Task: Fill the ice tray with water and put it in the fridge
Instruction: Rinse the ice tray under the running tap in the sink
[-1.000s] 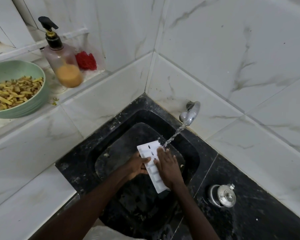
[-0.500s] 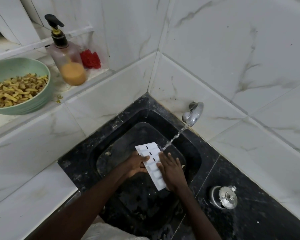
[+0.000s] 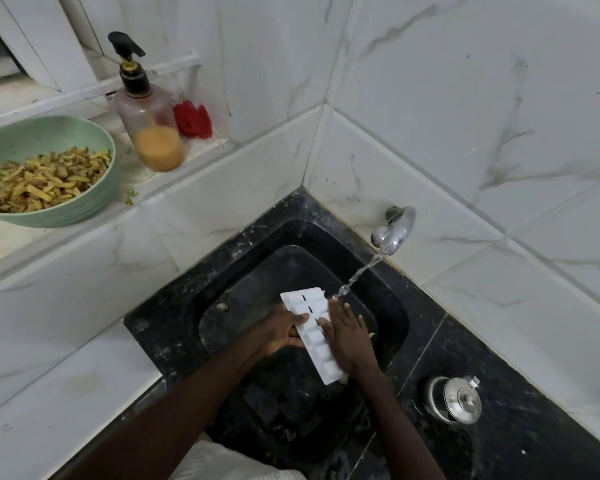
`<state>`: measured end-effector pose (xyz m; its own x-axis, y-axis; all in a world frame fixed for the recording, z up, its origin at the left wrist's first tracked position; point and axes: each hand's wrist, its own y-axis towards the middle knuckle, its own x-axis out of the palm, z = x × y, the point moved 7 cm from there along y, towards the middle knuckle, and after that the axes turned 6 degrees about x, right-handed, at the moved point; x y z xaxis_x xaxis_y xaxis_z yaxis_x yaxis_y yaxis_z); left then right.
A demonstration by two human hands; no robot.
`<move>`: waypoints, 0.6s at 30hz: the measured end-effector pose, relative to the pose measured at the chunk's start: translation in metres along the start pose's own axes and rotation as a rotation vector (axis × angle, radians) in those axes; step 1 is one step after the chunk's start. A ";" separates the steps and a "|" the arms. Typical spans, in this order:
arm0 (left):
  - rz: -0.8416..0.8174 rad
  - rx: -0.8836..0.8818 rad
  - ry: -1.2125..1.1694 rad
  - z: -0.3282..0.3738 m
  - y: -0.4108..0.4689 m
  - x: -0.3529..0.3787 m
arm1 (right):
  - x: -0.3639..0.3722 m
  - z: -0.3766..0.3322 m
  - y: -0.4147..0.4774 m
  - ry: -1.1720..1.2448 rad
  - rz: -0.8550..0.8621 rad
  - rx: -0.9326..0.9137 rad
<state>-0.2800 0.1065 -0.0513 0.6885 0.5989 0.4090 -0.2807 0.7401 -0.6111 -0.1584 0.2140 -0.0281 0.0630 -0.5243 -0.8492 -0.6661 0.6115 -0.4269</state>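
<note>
A white ice tray (image 3: 311, 332) is held over the black sink (image 3: 388, 306). My left hand (image 3: 284, 332) grips its left long edge, thumb on top. My right hand (image 3: 349, 336) lies along the tray's right edge, fingers stretched toward the far end and curled over the rim. A thin stream of water (image 3: 359, 273) runs from the chrome tap (image 3: 394, 230) on the wall and lands at the tray's far right corner, by my right fingertips. The right row of cells is partly hidden by my right hand.
On the tiled ledge at left stand a green bowl (image 3: 94, 199) of yellow peelings, a pump soap bottle (image 3: 146, 112) and a red scrubber (image 3: 192, 120). A small steel lidded pot (image 3: 454, 400) sits on the black counter to the right of the sink.
The view has shifted a little; the tray and both hands stay in nearly the same place under the running water.
</note>
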 end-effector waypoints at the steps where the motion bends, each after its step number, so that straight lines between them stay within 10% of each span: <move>1: 0.004 0.007 -0.005 0.000 0.001 -0.003 | 0.001 -0.003 -0.002 -0.001 -0.008 -0.041; 18: -0.040 0.065 -0.109 0.002 0.002 0.008 | -0.013 0.010 0.008 0.086 0.031 -0.035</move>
<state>-0.2768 0.1133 -0.0483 0.6241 0.5956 0.5058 -0.2998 0.7803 -0.5489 -0.1574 0.2313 -0.0233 -0.0209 -0.5556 -0.8312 -0.6926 0.6076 -0.3887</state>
